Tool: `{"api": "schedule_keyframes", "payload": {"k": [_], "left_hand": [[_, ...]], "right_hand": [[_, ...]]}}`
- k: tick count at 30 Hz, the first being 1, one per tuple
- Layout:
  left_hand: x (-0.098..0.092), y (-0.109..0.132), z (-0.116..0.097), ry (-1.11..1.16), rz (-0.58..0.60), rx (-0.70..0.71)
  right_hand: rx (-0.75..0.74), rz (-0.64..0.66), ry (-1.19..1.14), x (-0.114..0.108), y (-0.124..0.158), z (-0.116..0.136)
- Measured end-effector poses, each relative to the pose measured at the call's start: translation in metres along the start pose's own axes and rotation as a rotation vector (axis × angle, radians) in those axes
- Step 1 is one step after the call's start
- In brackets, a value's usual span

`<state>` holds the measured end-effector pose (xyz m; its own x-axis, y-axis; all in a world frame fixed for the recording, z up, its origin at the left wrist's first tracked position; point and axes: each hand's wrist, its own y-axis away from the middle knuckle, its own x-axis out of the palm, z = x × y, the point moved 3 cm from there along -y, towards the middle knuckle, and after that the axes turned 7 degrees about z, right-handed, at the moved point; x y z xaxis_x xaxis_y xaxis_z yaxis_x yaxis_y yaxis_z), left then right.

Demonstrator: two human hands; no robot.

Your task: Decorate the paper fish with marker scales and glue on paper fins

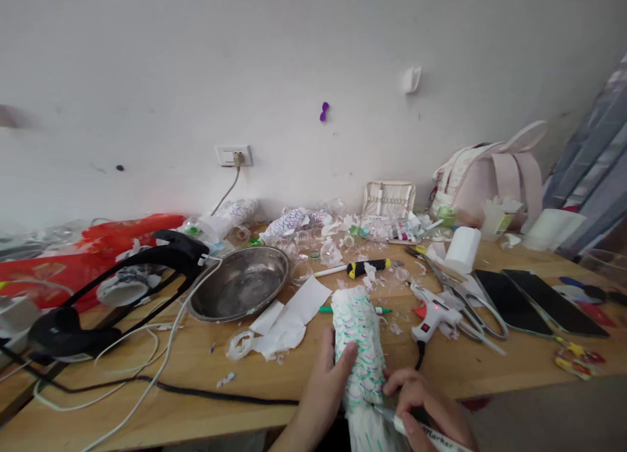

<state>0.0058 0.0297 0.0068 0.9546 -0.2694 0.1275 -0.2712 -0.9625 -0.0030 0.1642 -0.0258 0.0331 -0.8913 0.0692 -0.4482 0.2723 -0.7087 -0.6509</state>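
Note:
My left hand (326,387) is wrapped around a white paper-covered bottle shape (360,338) marked with green and purple scallop lines, holding it tilted over the table's near edge. My right hand (426,406) pinches a white marker pen (431,435), its tip touching the lower part of the wrapped object. A green pen (353,309) lies on the table just behind the object.
A metal bowl (240,285) sits left of centre, with paper scraps (289,318) and cables (147,367) around it. A white glue gun (434,316), scissors (470,302), a yellow-black knife (367,267), two phones (533,298) and a pink bag (484,174) lie right.

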Motion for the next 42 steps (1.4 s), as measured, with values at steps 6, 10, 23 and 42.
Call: {"api": "schedule_keyframes", "payload": {"k": [6, 10, 23, 42], "left_hand": [[-0.003, -0.001, 0.008, -0.003, -0.013, -0.013], [-0.006, -0.003, 0.016, -0.006, 0.0, 0.037], [0.0, 0.001, -0.006, 0.081, -0.014, 0.061], [-0.002, -0.001, 0.006, -0.006, 0.129, 0.029]], "right_hand": [[0.164, -0.077, -0.296, -0.002, 0.002, -0.005], [0.178, -0.036, -0.342, -0.002, 0.002, -0.006], [0.019, -0.097, -0.335, -0.006, 0.005, -0.007], [0.123, -0.131, -0.156, -0.004, 0.002, -0.004]]}}
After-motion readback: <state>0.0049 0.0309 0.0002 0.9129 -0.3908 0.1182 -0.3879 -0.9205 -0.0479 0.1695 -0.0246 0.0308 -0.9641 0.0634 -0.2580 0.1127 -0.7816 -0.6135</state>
